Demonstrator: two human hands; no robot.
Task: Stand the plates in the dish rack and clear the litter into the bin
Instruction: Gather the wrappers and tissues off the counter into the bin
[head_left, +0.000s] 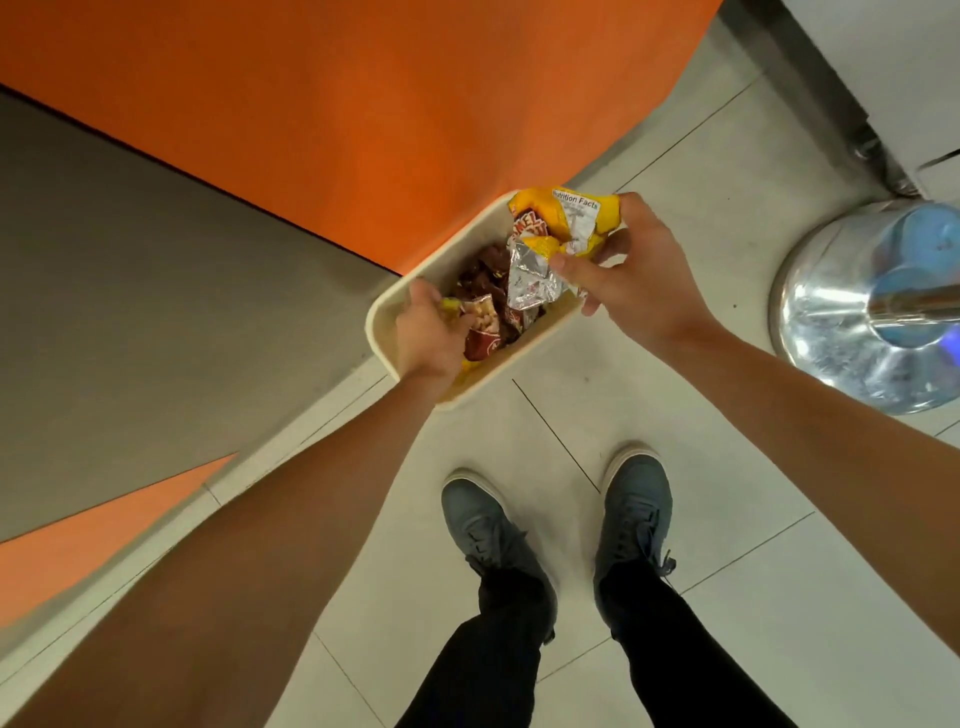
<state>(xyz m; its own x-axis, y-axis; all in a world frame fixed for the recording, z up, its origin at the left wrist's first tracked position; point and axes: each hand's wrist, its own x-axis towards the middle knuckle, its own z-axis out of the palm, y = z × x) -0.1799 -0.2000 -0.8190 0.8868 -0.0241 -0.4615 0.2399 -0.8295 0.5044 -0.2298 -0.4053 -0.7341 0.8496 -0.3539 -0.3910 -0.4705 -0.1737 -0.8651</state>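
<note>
A cream rectangular bin (382, 312) stands on the tiled floor against the orange wall. Several crumpled snack wrappers lie inside it, brown and red ones (488, 291) in the middle. My left hand (431, 332) reaches into the bin's near end, its fingers curled round a red and brown wrapper (480, 332). My right hand (623, 270) hovers over the bin's far right rim and pinches a crumpled yellow and silver snack bag (566, 223) between thumb and fingers. No plates or dish rack are in view.
A shiny metal dome-shaped base (831, 322) with a pole stands on the floor at the right. My two grey shoes (561, 525) are on the white tiles below the bin. An orange and grey wall (260, 156) fills the left and top.
</note>
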